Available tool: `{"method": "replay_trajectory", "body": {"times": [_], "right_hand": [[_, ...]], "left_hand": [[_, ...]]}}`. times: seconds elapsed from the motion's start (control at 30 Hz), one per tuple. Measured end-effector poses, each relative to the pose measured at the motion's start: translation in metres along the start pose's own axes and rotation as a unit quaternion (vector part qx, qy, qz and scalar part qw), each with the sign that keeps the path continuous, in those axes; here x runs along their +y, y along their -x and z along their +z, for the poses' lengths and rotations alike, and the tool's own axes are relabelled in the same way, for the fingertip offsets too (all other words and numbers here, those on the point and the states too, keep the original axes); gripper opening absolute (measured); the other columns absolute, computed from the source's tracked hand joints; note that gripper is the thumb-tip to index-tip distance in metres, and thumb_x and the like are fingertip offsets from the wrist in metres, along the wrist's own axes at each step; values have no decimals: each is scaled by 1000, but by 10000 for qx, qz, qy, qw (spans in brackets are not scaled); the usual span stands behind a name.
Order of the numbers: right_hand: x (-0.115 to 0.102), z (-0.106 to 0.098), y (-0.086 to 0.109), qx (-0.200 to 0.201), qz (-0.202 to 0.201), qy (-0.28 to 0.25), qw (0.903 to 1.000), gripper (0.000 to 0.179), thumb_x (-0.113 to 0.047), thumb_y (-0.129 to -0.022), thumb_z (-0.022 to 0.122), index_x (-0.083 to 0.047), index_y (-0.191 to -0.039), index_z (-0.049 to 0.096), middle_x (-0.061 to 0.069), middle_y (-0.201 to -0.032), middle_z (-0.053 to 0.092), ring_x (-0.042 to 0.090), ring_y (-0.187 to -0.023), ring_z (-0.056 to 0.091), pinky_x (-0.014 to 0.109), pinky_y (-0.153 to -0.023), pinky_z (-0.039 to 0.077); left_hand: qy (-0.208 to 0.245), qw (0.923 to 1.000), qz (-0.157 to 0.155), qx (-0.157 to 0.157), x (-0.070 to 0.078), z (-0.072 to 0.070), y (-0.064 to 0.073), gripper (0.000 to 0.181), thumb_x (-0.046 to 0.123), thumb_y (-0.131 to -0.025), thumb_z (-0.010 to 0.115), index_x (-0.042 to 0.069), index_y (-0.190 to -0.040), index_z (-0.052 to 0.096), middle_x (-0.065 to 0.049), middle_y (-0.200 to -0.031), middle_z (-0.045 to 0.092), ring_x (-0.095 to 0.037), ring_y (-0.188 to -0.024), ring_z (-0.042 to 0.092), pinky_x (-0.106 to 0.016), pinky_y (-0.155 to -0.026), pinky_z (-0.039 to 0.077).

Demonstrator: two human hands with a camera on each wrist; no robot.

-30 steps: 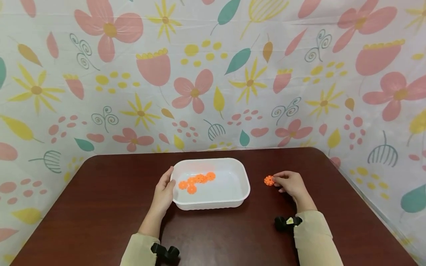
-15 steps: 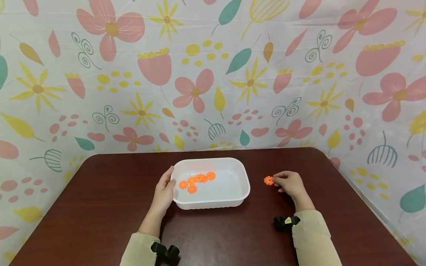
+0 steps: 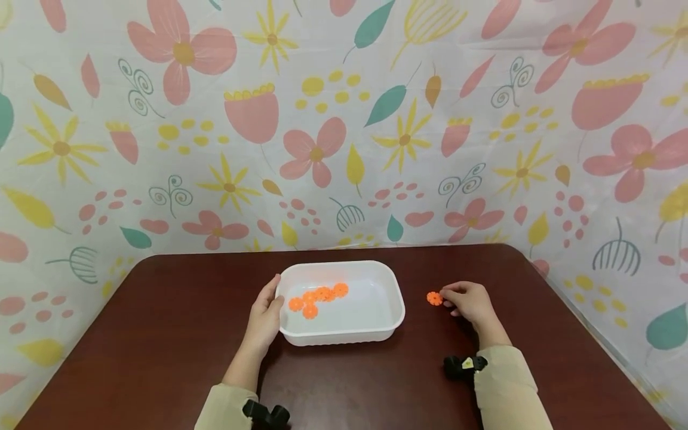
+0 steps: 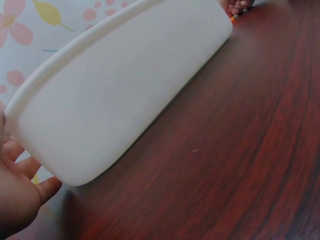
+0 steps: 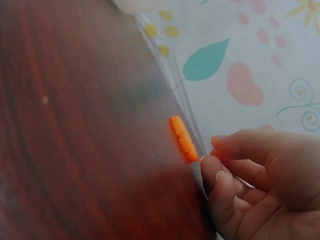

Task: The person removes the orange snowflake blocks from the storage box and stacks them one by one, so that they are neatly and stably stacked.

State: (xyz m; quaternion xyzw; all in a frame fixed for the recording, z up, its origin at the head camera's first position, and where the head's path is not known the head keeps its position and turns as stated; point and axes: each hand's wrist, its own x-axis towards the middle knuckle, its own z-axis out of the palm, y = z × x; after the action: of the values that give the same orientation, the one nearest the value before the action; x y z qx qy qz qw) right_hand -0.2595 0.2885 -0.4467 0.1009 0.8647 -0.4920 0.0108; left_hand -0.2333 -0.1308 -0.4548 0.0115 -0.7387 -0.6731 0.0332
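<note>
A white plastic tub (image 3: pixel 344 337) sits on the table, and several orange notched discs (image 3: pixel 325 293) lie inside it toward the left. My left hand (image 3: pixel 263 313) grips the tub's left end, thumb at the rim; the left wrist view has its fingers (image 4: pixel 49 190) against the outer wall. To the right of the tub, my right hand (image 3: pixel 469 303) pinches one more orange notched disc (image 3: pixel 434 298) by its edge between thumb and fingertips. In the right wrist view that disc (image 5: pixel 184 139) appears edge-on, just beyond the fingertips. The tub's inside is hidden in the left wrist view.
Both hands work over a dark red-brown wooden table (image 3: pixel 161 334). Behind it hangs a white cloth (image 3: pixel 344 119) printed with flowers and leaves, which also runs along the right side. A black camera mount (image 3: pixel 463 365) is worn on the right wrist, another (image 3: pixel 266 413) on the left.
</note>
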Motion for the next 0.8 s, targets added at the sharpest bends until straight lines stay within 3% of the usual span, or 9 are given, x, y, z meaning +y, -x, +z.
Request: {"method": "replay_trajectory", "body": {"times": [0.37, 0.6, 0.8], "right_hand": [[-22, 9, 3, 145, -505, -580, 9969, 45, -33, -91, 61, 4, -117, 61, 14, -93, 68, 14, -77, 66, 28, -68, 57], [-41, 19, -2, -38, -758, -664, 9949, 47, -38, -91, 61, 2, -117, 61, 26, -110, 63, 17, -83, 68, 31, -71, 58], [-60, 28, -4, -207, -901, -704, 9932, 47, -38, -90, 61, 1, -117, 60, 24, -108, 64, 25, -87, 68, 30, -71, 58]], "left_hand": [[161, 9998, 135, -32, -3, 1, 3, 49, 8, -98, 39, 8, -147, 32, -12, -154, 29, -29, -141, 26, -48, -113, 26], [129, 9998, 162, 45, -2, 0, 3, 49, 7, -98, 40, 8, -146, 34, -13, -153, 32, -28, -140, 29, -49, -113, 27], [94, 9997, 198, 65, -2, -1, 3, 49, 6, -97, 40, 7, -146, 34, -13, -153, 32, -28, -140, 29, -48, -113, 26]]}}
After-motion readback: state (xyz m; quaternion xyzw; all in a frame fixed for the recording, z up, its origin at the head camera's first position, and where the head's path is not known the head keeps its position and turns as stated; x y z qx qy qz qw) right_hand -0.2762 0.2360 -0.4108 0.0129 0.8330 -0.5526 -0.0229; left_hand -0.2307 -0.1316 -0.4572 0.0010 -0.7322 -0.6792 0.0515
